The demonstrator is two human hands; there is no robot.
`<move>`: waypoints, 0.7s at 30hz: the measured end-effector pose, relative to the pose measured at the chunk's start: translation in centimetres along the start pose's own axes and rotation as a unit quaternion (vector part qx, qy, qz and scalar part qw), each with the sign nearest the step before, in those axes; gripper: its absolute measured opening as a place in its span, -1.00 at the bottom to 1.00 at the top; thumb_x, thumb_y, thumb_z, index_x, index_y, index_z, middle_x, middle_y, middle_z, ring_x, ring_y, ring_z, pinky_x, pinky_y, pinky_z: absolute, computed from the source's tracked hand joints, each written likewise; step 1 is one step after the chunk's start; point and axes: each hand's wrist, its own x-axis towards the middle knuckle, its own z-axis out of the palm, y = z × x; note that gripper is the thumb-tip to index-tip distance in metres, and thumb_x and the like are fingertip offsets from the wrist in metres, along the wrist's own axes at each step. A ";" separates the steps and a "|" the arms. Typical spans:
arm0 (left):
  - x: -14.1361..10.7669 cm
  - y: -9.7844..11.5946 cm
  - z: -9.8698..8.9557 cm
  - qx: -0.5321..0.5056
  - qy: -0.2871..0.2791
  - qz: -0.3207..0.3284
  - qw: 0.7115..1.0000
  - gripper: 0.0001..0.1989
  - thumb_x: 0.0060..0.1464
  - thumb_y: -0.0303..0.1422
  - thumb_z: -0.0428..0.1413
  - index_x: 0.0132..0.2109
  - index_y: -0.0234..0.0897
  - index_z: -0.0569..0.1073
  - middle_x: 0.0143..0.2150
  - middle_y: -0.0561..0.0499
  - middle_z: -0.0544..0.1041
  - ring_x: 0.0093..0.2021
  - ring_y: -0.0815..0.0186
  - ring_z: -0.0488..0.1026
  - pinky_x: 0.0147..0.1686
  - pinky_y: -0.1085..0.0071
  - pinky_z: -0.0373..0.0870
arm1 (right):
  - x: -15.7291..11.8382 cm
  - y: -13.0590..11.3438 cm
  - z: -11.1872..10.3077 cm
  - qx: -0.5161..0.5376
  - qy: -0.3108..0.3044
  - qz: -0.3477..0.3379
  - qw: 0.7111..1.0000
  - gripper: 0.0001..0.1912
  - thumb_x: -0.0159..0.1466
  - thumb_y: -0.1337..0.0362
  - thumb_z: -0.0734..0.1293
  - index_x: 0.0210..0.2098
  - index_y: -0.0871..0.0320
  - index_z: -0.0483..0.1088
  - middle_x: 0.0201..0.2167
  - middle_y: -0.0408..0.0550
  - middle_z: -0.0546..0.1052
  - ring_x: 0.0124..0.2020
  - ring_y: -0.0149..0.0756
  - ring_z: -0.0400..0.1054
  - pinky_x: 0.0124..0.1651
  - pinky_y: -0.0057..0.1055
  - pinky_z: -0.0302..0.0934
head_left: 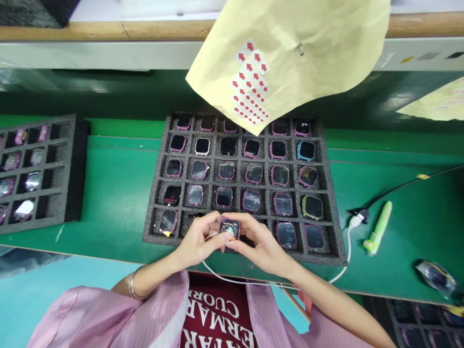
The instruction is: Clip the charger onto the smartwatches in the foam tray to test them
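A small purple-framed smartwatch (232, 224) with a lit screen sits between my two hands, low over the front of a grey foam tray (151, 215). My left hand (197, 239) grips it from the left, the thumb lying on the screen's lower part. From the other side, my right hand (261, 245) closes on the watch with fingers along its edge and the thumb below. A white cable (237, 281) runs up beside my left fingers; its end there is hidden. Most tray cells hold similar watches, mainly purple, with a blue watch (306, 151) and an olive watch (312, 207) at the right.
Yellow paper (311, 58) with red arrow stickers hangs over the tray's back. Another foam tray (74, 169) of watches stands left. On the right lie a green pen-like tool (379, 227), a cable connector (358, 218) and a clear plastic bag (437, 278). More watches (411, 336) show lower right.
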 end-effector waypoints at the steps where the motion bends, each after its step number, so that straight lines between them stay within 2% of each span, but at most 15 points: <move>1: 0.0 0.0 0.0 0.001 0.000 0.000 1.000 -0.81 0.11 -0.31 0.16 -0.25 -0.34 0.34 -0.43 0.06 0.44 -0.52 0.46 0.39 -0.50 0.56 0.38 | 0.0 0.0 0.0 -0.002 0.000 0.000 1.000 -0.57 0.34 0.22 0.30 0.16 0.09 0.17 -0.36 -0.11 0.51 -0.41 -0.33 0.43 -0.40 -0.42 0.35; 11: 0.1 -0.2 0.0 0.010 -0.003 0.000 1.000 -0.76 0.12 -0.24 0.14 -0.22 -0.33 0.33 -0.42 0.06 0.44 -0.52 0.43 0.38 -0.50 0.52 0.36 | 0.1 0.3 -0.1 -0.017 -0.009 0.004 1.000 -0.54 0.34 0.20 0.30 0.18 0.08 0.15 -0.35 -0.11 0.49 -0.42 -0.34 0.42 -0.38 -0.41 0.38; 12: 0.1 -0.3 0.1 0.023 -0.004 0.000 1.000 -0.76 0.13 -0.23 0.13 -0.19 -0.32 0.33 -0.40 0.05 0.45 -0.49 0.42 0.38 -0.48 0.52 0.36 | 0.1 0.3 -0.3 -0.037 -0.013 -0.001 0.999 -0.52 0.32 0.19 0.32 0.18 0.08 0.15 -0.30 -0.09 0.49 -0.40 -0.33 0.42 -0.36 -0.40 0.39; 14: 0.0 -0.3 0.2 0.079 -0.005 -0.003 0.997 -0.75 0.17 -0.22 0.08 -0.13 -0.31 0.33 -0.34 0.03 0.46 -0.42 0.38 0.40 -0.42 0.49 0.36 | 0.1 0.0 -0.7 -0.120 -0.007 -0.026 0.992 -0.48 0.28 0.17 0.36 0.17 0.08 0.17 -0.15 0.01 0.45 -0.23 -0.24 0.42 -0.23 -0.31 0.40; 17: -0.4 -0.4 0.4 0.158 -0.033 -0.019 0.987 -0.68 0.16 -0.19 0.09 -0.04 -0.28 0.28 -0.23 -0.01 0.48 -0.28 0.29 0.44 -0.29 0.41 0.38 | -0.4 -1.1 -1.6 -0.275 0.026 -0.082 0.958 -0.53 0.27 0.20 0.37 0.13 0.10 0.25 -0.01 0.10 0.36 0.00 -0.07 0.30 -0.02 -0.11 0.30; 21: -0.6 -0.1 0.5 0.114 -0.069 -0.032 0.991 -0.55 0.12 -0.21 0.14 0.08 -0.24 0.17 -0.09 -0.06 0.47 -0.09 0.21 0.44 -0.10 0.32 0.38 | -1.6 -2.2 -3.1 -0.321 0.084 -0.103 0.938 -0.54 0.22 0.18 0.41 0.06 0.13 0.29 -0.10 0.06 0.40 -0.07 -0.09 0.30 -0.04 -0.12 0.26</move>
